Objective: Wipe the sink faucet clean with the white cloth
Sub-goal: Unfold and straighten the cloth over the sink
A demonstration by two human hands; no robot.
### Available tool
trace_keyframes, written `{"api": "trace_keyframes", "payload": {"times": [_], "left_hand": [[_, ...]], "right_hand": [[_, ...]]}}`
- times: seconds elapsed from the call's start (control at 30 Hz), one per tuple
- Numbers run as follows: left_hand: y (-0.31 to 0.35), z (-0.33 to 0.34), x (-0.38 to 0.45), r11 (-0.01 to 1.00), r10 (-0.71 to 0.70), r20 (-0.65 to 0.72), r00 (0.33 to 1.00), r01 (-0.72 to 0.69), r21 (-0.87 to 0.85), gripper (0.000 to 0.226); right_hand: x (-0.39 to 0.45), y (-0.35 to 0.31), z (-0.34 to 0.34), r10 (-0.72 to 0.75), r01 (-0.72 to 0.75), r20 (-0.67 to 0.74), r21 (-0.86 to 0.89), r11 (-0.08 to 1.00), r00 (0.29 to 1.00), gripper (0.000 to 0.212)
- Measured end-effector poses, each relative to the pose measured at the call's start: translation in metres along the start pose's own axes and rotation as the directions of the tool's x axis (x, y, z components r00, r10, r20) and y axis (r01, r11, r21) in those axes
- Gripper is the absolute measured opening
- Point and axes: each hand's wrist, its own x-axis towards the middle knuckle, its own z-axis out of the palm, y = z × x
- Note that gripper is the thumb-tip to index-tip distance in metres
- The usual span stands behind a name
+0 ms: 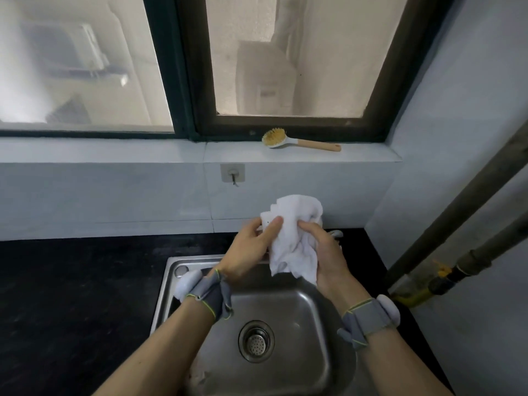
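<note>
A crumpled white cloth (293, 238) is draped over the faucet at the back of the steel sink (314, 310). The faucet is almost fully hidden under the cloth; only a small metal part (336, 233) shows to the right of it. My left hand (251, 247) grips the cloth from the left with thumb on its front. My right hand (325, 252) clasps the cloth from the right side. Both wrists wear grey straps.
A black countertop (71, 295) surrounds the sink, whose drain strainer (256, 340) lies below my hands. A scrubbing brush (297, 140) with a wooden handle lies on the windowsill. A wall hook (233, 174) sits above the faucet. Pipes (457, 218) run down the right wall.
</note>
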Motion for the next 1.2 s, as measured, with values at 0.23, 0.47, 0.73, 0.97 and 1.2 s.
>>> {"api": "trace_keyframes", "payload": {"times": [0.23,0.47,0.73,0.97,1.2], "left_hand": [[0.004,-0.048,-0.022,0.996,0.084,-0.196,0.977,-0.074,0.056,0.023],[0.012,-0.068,-0.044,0.992,0.123,-0.143,0.982,-0.122,0.021,0.030],[0.016,-0.080,-0.052,0.984,0.050,-0.164,0.985,-0.077,-0.162,0.041],[0.020,-0.096,-0.050,0.940,-0.035,-0.195,0.980,-0.034,-0.339,0.045],[0.017,-0.100,-0.045,0.961,0.008,-0.169,0.986,-0.054,-0.271,0.034]], "right_hand": [[0.010,0.024,0.023,-0.161,0.115,-0.061,-0.464,0.878,0.985,0.061],[0.014,0.040,0.059,-0.012,0.028,0.032,-0.573,0.819,0.999,0.088],[0.011,0.051,0.070,0.105,-0.088,0.104,-0.161,0.983,0.989,0.035],[0.020,0.054,0.053,0.126,-0.128,-0.033,-0.057,0.990,0.992,0.038],[0.020,0.035,0.046,0.202,-0.200,-0.030,0.065,0.978,0.979,0.050]]}}
